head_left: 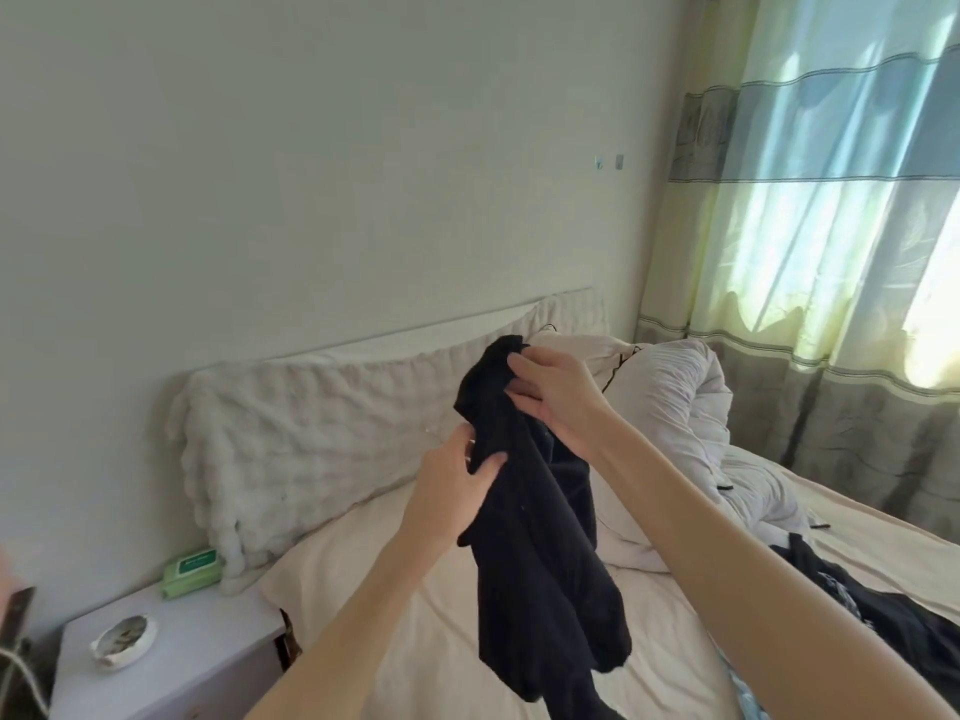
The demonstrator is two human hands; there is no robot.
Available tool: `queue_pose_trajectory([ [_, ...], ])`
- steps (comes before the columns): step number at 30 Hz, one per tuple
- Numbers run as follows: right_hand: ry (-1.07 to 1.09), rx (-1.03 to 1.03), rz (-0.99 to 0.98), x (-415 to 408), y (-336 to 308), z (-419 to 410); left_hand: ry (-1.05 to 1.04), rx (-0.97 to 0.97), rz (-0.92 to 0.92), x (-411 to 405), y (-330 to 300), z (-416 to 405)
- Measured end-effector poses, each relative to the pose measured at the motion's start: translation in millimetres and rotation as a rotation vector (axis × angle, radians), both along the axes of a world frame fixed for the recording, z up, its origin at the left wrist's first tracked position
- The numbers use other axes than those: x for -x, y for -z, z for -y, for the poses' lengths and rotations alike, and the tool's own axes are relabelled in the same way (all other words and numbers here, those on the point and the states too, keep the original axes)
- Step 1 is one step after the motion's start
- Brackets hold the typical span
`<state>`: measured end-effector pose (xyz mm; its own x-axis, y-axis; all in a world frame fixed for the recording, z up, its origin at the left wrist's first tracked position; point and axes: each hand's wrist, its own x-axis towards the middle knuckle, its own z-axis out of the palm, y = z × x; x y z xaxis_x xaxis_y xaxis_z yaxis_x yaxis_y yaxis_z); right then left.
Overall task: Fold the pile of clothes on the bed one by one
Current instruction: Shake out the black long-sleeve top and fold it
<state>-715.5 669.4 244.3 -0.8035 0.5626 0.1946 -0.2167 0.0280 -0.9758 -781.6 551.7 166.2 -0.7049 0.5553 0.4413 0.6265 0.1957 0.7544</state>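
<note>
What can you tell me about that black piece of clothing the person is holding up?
The black garment looks like soft, matte knit fabric, plain and unpatterned. It hangs unfolded in the air above the bed, bunched at the top and falling in loose folds. The left hand pinches its edge lower down; the right hand grips the bunched top. What kind of garment it is cannot be told.

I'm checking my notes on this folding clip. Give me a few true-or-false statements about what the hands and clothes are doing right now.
1. Both hands hold the black garment in the air. True: the left hand and right hand each have a grip on it.
2. The garment lies folded flat on the bed. False: it hangs unfolded above the bed.
3. More dark clothes lie on the bed to the right. True.
4. The green pack sits on the pillow. False: it is on the nightstand.
</note>
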Motion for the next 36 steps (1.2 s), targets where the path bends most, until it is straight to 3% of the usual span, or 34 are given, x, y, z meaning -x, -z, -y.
queue_pose_trajectory([
  [3, 0.019, -0.204, 0.005, -26, 34, 0, -0.001, -0.165, 0.102, 7, -17, -3],
  [6, -0.004, -0.307, 0.145, -55, 95, 5, 0.044, -0.327, 0.231, 14, -42, -5],
  [9, 0.091, -0.328, 0.288, -62, 131, 7, 0.068, -0.336, 0.293, 22, -56, -10],
  [12, 0.105, -0.095, 0.280, -55, 112, -2, 0.102, -0.153, 0.338, 25, -53, -12],
  [15, 0.140, -0.020, 0.347, -45, 79, -22, 0.163, 0.087, 0.233, 15, -26, -2],
  [18, 0.186, 0.191, 0.302, -33, 46, -30, 0.405, 0.101, 0.200, -16, 6, 7],
  [21, 0.152, 0.360, 0.290, -24, 22, -28, 0.410, 0.119, 0.150, -33, 33, 3],
  [26, -0.037, 0.367, 0.279, -22, 14, -21, 0.186, 0.077, 0.076, -29, 27, -8],
  [29, -0.081, 0.438, 0.220, -25, 12, -27, 0.186, 0.053, -0.008, -26, 20, -12],
  [31, -0.101, 0.463, 0.182, -27, 10, -31, 0.214, 0.051, 0.037, -29, 20, -16],
  [34, -0.090, 0.364, 0.161, -30, 9, -36, 0.198, 0.034, 0.125, -30, 20, -22],
  [36, -0.037, 0.200, 0.195, -35, 10, -45, 0.254, 0.049, 0.090, -31, 16, -22],
])
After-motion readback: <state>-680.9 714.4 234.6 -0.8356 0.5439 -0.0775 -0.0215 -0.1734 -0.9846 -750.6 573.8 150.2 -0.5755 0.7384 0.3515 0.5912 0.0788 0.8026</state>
